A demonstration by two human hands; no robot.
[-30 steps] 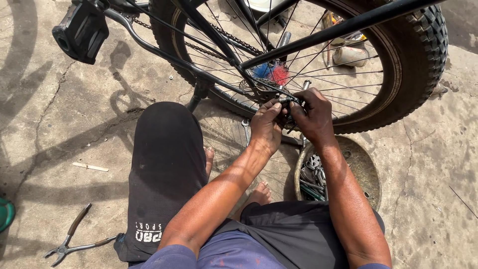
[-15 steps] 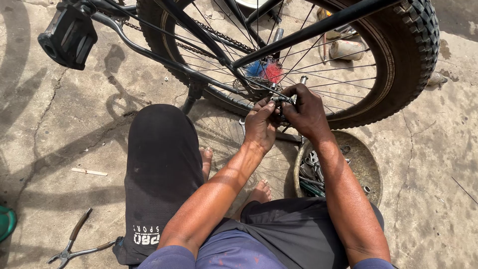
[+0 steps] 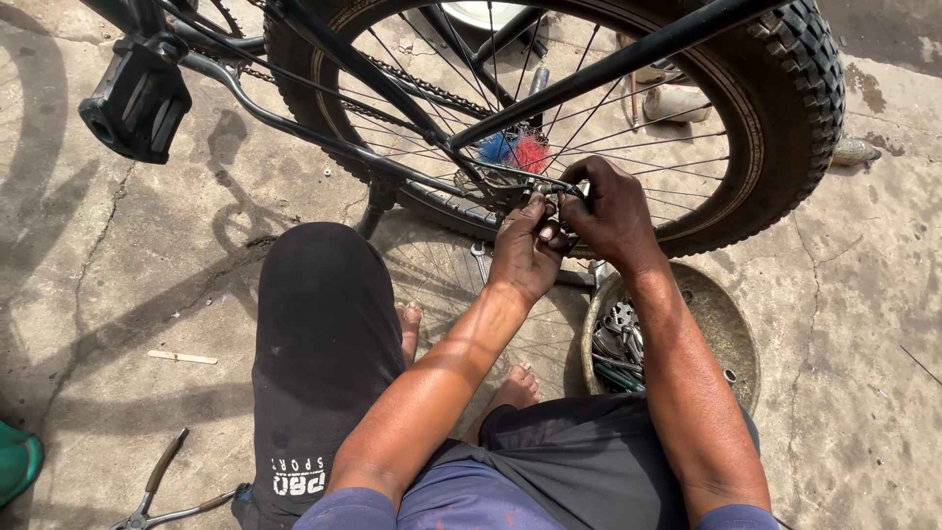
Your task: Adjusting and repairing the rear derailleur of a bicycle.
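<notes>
Both hands close on the small metal axle fitting [image 3: 546,201] at the hub of the black knobby-tyred bicycle wheel [image 3: 785,118]: left hand [image 3: 525,257] just below, right hand [image 3: 613,211] beside it.

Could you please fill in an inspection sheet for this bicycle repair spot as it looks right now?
Surface: cracked concrete ground, dusty, shadowed.
Job's things: bicycle rear wheel, knobby tyre; hub axle under both hands; chain on the frame.
Clutter: round metal dish holding tools; pliers; small stick; green object at the edge.
Grippers: left hand and right hand pinch at the axle; what they hold is hidden.
Cables: nothing seen.
Surroundings: black pedal; the person's bare feet.
</notes>
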